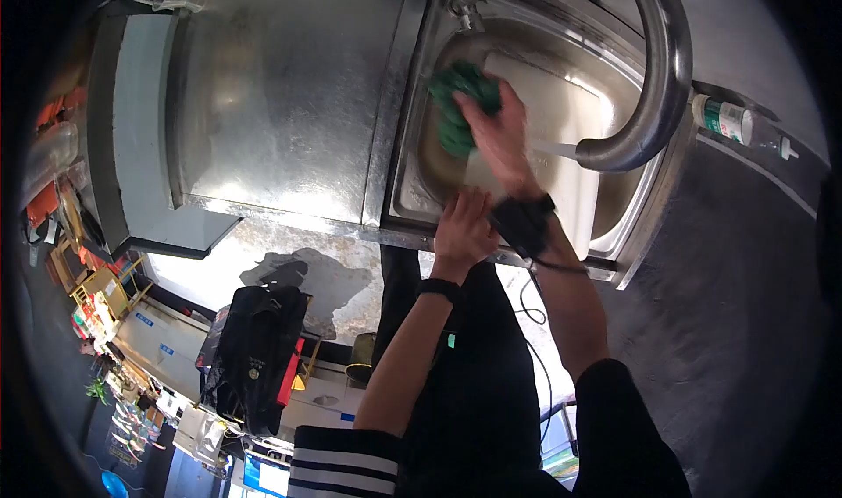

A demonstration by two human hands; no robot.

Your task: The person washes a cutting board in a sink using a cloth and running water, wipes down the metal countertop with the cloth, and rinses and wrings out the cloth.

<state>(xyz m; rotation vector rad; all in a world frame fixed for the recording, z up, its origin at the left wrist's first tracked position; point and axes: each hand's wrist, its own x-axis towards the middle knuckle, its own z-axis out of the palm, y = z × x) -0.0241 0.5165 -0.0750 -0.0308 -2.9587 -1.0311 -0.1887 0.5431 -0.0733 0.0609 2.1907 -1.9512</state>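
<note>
A bunched green cloth (pixel 458 103) is gripped in my right hand (pixel 500 138), over the left part of a white board (pixel 561 117). The board lies tilted in the metal sink (pixel 405 178). Closer to my body, my left hand (pixel 465 226) has its fingers curled at the board's near left edge; the fingertips are partly hidden. From the curved faucet (pixel 605 154), a stream of water runs left toward my right wrist.
Left of the sink is a metal counter (pixel 281 95). A plastic bottle (pixel 732 121) lies right of the sink. Below the counter is a black bag (pixel 254 358). A thin cable (pixel 537 340) hangs beside my right forearm. A metal tap (pixel 465 11) stands at the sink's far left corner.
</note>
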